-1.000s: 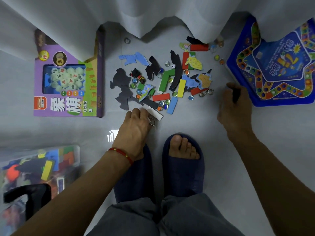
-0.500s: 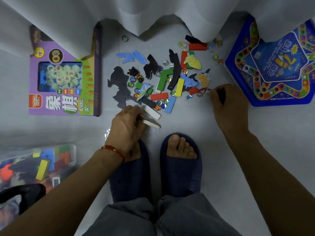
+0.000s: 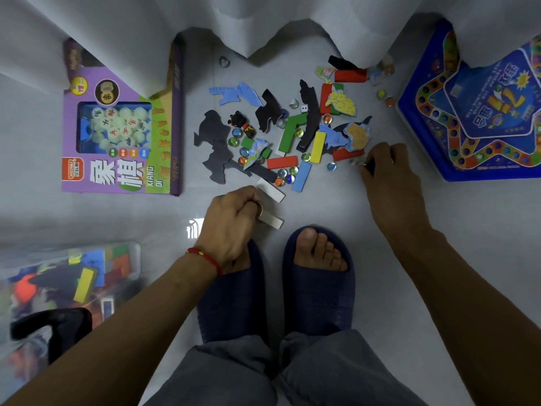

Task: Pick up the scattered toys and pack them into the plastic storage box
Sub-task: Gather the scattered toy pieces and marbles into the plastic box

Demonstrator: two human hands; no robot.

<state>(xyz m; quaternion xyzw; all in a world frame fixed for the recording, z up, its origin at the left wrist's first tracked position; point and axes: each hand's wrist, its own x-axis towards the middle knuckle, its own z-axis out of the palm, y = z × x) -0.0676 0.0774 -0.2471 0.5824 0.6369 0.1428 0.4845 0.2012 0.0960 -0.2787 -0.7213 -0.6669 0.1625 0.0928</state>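
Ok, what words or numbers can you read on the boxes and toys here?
"象棋": big white characters on the purple game box.
"XIANG QI": small white letters beside them on that box.
Red brand logo on that box: too small to read.
Round chess pieces in its window: characters too blurred to be sure of.
Blue star game board: yellow characters, too blurred.
White die: dots only.

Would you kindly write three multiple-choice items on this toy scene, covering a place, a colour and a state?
1. Where is the plastic storage box?
A. lower left
B. upper right
C. centre

2. What colour is the L-shaped block?
A. red
B. green
C. yellow

3. What does the left hand hold?
A. nothing
B. a marble
C. a white block

Answers: 1 A, it sits at the lower left edge; 2 B, it is green among the scattered toys; 3 C, the fingers curl round a white block.
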